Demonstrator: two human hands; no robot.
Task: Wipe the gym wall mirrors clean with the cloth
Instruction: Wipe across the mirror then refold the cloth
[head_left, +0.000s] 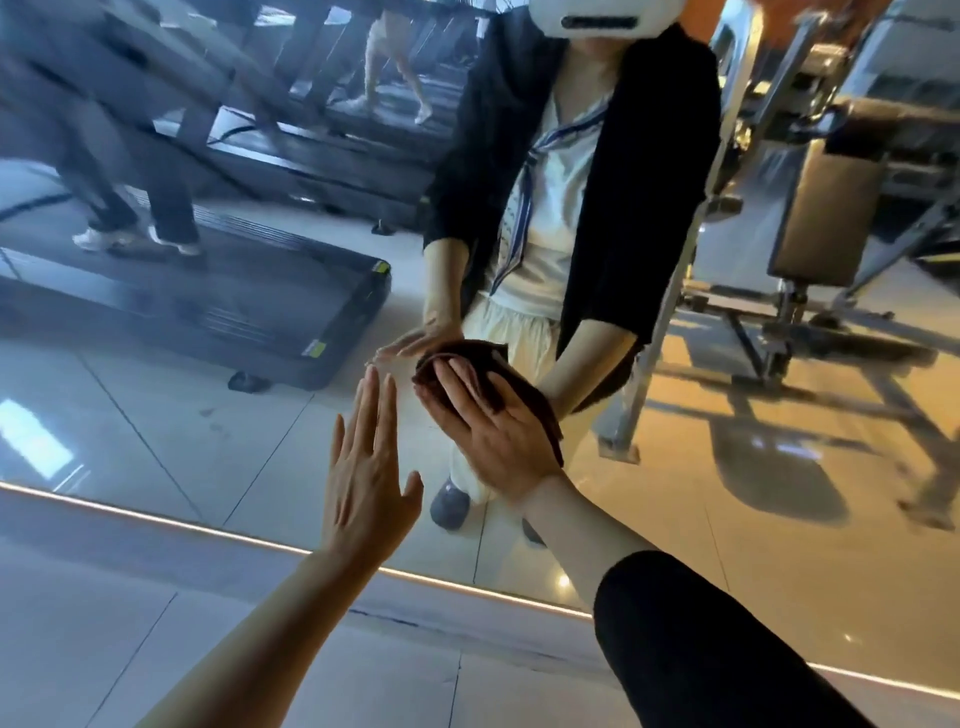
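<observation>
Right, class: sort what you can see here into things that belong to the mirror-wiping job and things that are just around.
Belong to the job:
cloth, pressed flat on the glass under the right hand
mirror
left hand, open, fingertips at the glass

Just around:
treadmills, reflected
weight bench, reflected
floor

Support surface: pale tiled floor (130, 649).
Glossy tiles with dark grout lines; a lit strip (249, 540) runs along the floor where it meets the mirror (156, 405).
</observation>
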